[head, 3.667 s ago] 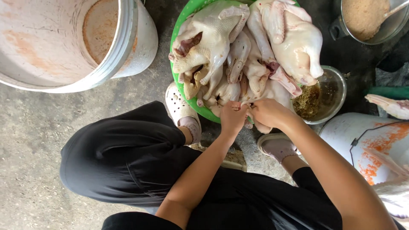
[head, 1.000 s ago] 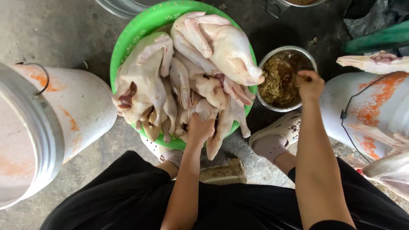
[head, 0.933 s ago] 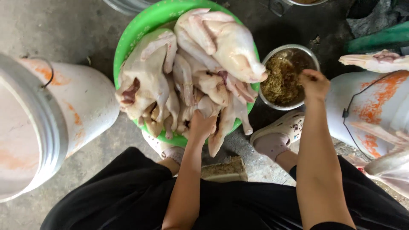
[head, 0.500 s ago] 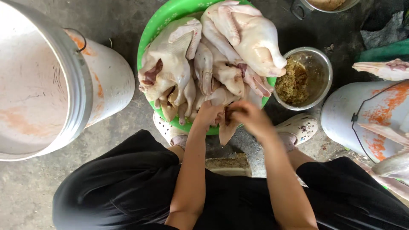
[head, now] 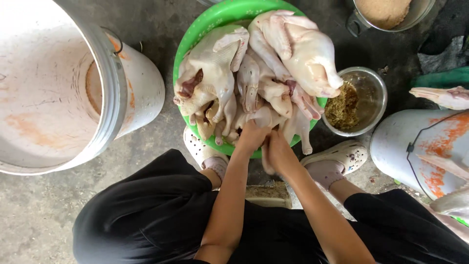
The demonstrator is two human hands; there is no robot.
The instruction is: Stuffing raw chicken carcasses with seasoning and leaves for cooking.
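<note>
Both hands meet at the near rim of the green basin (head: 188, 46): the left hand (head: 252, 134) and the right hand (head: 279, 152) each have their grip clenched on the pale, plucked chicken (head: 266, 117) lying nearest the person. The basin is heaped with more raw whole birds (head: 303, 49), their skin yellowish-white. Right of the basin stands a steel bowl (head: 373, 93) of brownish mash, and left of it a white bucket (head: 141, 88) stained orange.

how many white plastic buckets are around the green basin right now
2: one white bucket lies tipped at left, open mouth toward the camera; another sits at right, orange-stained. More may be hidden outside the frame.
</note>
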